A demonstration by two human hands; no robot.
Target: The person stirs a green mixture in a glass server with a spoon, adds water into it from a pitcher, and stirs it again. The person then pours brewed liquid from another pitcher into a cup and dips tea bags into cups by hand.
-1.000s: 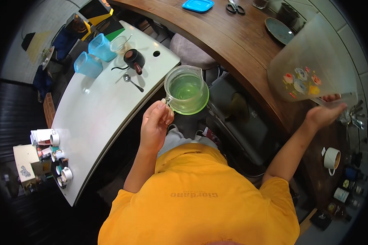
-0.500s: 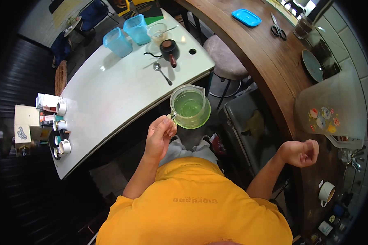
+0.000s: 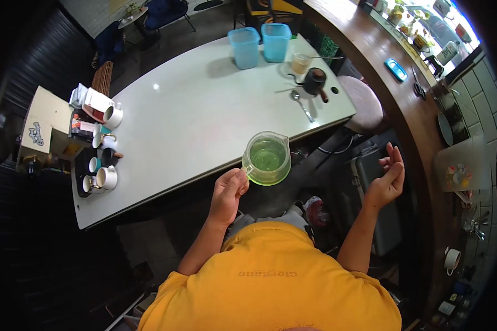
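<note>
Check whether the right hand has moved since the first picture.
Yes. The right hand has moved left relative to the wooden counter: earlier it appeared over the counter; now it appears left of its edge.

Blue containers (image 3: pixel 244 51), dark pot (image 3: pixel 315 81) and metal spoon (image 3: pixel 296 96) on a white table (image 3: pixel 182 105)

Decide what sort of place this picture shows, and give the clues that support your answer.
Probably a café or coffee bar, though no sign confirms it: a long, curved brown wooden counter, a round greyish padded stool beside it, and several white handled cups grouped on the glossy white table.
</note>
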